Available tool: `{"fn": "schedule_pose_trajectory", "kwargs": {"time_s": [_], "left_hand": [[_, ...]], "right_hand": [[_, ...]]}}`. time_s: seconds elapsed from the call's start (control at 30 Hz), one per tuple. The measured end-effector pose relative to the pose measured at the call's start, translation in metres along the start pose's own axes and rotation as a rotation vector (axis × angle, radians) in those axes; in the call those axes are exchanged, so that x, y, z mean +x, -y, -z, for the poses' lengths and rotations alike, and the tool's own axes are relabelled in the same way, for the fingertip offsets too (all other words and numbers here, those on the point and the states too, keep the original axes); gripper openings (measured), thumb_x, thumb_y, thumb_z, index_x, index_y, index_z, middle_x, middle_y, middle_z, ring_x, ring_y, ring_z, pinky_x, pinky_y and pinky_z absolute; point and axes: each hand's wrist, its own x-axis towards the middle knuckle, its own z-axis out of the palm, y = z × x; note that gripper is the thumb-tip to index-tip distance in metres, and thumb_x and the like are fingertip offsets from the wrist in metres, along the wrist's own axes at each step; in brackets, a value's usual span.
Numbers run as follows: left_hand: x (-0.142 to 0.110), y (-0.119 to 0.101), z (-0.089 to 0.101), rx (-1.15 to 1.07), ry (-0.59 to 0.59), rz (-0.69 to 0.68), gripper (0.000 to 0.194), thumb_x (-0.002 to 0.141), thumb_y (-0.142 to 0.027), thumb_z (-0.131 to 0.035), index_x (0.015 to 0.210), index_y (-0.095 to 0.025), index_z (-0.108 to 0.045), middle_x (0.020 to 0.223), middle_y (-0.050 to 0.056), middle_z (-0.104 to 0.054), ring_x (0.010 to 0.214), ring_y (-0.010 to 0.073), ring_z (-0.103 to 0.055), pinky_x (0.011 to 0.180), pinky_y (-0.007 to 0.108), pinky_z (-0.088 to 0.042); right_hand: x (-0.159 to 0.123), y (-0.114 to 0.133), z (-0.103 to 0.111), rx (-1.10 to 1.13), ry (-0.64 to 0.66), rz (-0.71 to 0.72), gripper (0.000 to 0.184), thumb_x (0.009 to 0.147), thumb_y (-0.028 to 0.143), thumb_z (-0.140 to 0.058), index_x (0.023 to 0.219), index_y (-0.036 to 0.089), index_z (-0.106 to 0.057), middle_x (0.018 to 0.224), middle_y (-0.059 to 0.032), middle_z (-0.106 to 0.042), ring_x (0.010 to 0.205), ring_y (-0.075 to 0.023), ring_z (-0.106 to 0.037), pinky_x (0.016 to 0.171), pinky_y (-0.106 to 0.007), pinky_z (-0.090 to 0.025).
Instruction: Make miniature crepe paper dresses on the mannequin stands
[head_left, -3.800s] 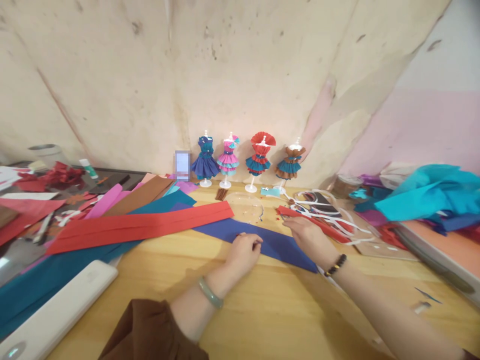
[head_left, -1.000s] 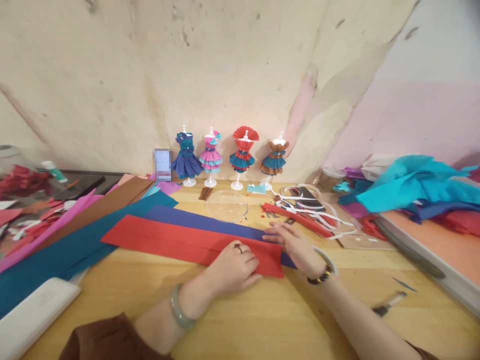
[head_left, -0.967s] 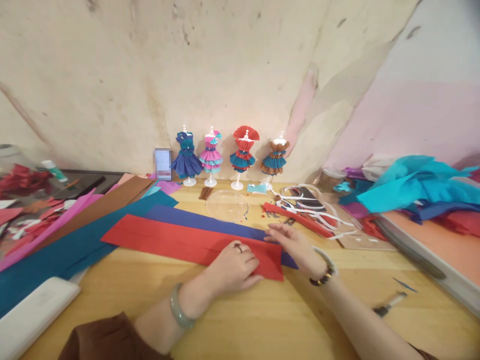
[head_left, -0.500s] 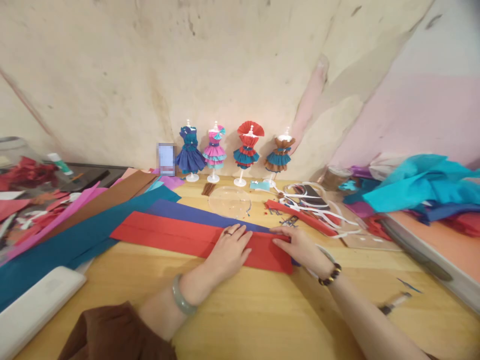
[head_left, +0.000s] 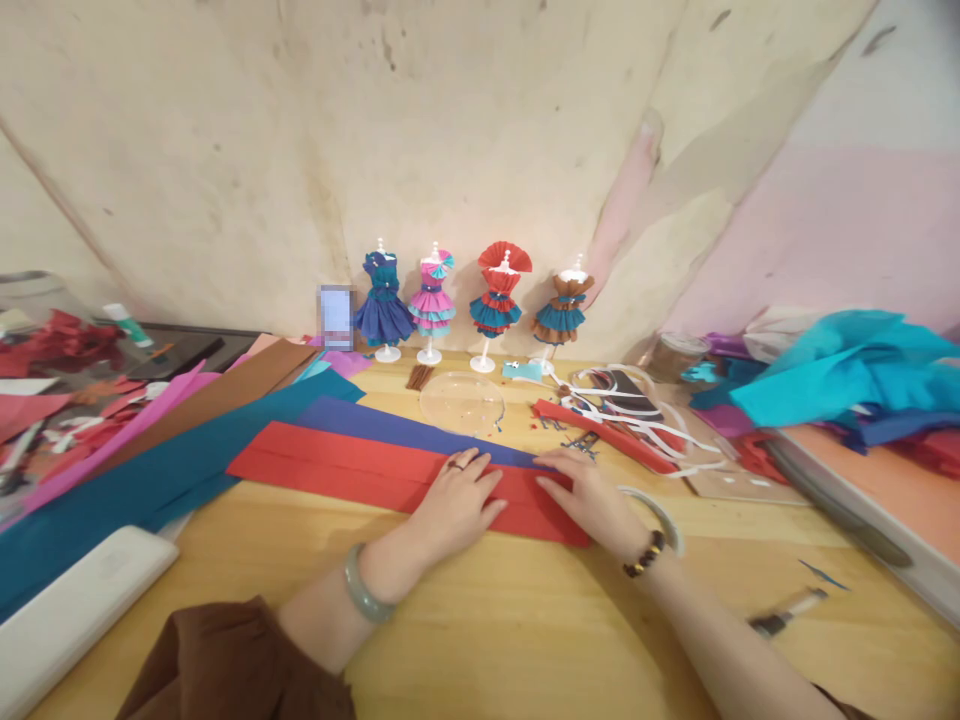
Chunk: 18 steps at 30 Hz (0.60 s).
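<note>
A long red strip of crepe paper point(head_left: 337, 466) lies across the wooden table in front of me, over part of a blue strip point(head_left: 390, 428). My left hand point(head_left: 457, 500) rests on the middle of the red strip with its fingers stretched out and apart. At the strip's right end lies my right hand point(head_left: 589, 500), fingers extended over its upper edge, thumb apart on the red paper. The blue strip's right end is hidden beneath the red one and my hand. Just right of my wrist a roll of pale tape point(head_left: 664, 515) is partly covered.
Several small mannequins in paper dresses, including a red one point(head_left: 499, 300), stand along the wall. Teal paper point(head_left: 172, 470) and a white device point(head_left: 86, 610) lie left. White cord point(head_left: 645, 415), a small dark-handled tool point(head_left: 787, 612) and crumpled turquoise paper point(head_left: 847, 370) are at right.
The red strip has come from the left pile onto the blue strip. My left hand has gone from curled to flat on it; my right hand has left the small items and now rests at its end.
</note>
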Motion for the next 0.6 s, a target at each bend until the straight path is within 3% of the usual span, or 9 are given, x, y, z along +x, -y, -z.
{"fn": "schedule_pose_trajectory", "kwargs": {"time_s": [0.2, 0.43, 0.6], "left_hand": [[0.0, 0.001, -0.002, -0.013, -0.043, -0.015, 0.041, 0.092, -0.036, -0.05, 0.126, -0.016, -0.059, 0.139, 0.015, -0.05, 0.132, 0.0313, -0.04, 0.107, 0.047, -0.035], [0.002, 0.008, -0.001, -0.052, -0.119, -0.057, 0.024, 0.091, -0.027, -0.053, 0.105, -0.017, -0.07, 0.128, 0.012, -0.059, 0.123, 0.028, -0.047, 0.102, 0.044, -0.042], [0.004, 0.012, -0.001, -0.083, -0.188, -0.121, 0.02, 0.09, -0.023, -0.054, 0.094, -0.018, -0.073, 0.118, 0.009, -0.065, 0.118, 0.0252, -0.05, 0.1, 0.042, -0.043]], "right_hand": [[-0.005, 0.021, -0.01, -0.173, 0.061, 0.269, 0.019, 0.092, 0.024, -0.053, 0.093, 0.021, -0.072, 0.095, -0.008, -0.07, 0.09, -0.021, -0.062, 0.085, -0.04, -0.05], [-0.005, 0.022, -0.01, -0.196, 0.072, 0.276, 0.022, 0.091, 0.013, -0.05, 0.088, 0.02, -0.071, 0.093, -0.0069, -0.07, 0.086, -0.0189, -0.063, 0.08, -0.033, -0.052], [-0.005, 0.025, -0.004, -0.151, 0.091, 0.296, 0.016, 0.091, 0.019, -0.054, 0.093, 0.02, -0.07, 0.095, -0.0073, -0.07, 0.089, -0.0191, -0.062, 0.084, -0.034, -0.051]]}}
